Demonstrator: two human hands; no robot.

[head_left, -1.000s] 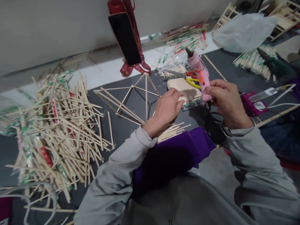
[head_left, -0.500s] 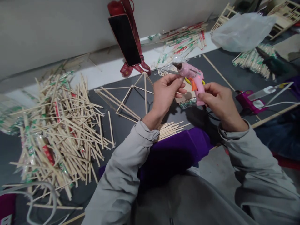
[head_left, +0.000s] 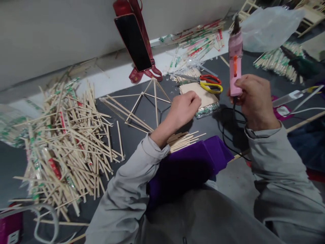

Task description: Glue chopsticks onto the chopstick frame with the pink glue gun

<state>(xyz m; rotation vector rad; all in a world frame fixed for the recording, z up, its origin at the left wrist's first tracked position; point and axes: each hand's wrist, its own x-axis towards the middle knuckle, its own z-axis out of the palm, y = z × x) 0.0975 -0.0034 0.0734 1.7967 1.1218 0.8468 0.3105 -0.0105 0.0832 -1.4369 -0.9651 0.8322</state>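
Observation:
A pink glue gun (head_left: 235, 64) with an orange trigger stands nozzle up in my right hand (head_left: 255, 98), whose fingers grip its handle end. My left hand (head_left: 184, 107) is curled closed above the table, left of a cardboard piece (head_left: 198, 93); whatever its fingertips may hold is too small to make out. Scissors (head_left: 211, 83) with red and yellow handles lie on the cardboard. Behind and left of my left hand is a frame of joined sticks (head_left: 141, 95). Loose sticks (head_left: 186, 141) lie just below my left wrist, beside purple cloth (head_left: 215, 152).
A big heap of chopsticks (head_left: 73, 145) covers the left side. A phone (head_left: 133, 42) leans against a red bottle at the back. A plastic bag (head_left: 271, 28) and wrapped chopsticks (head_left: 281, 62) are at the back right. A black cable (head_left: 223, 128) loops near my right hand.
My right hand has moved right with the glue gun and turned its nozzle upward. My left hand has come away from the nozzle and dropped slightly. The scissors and cardboard are now uncovered.

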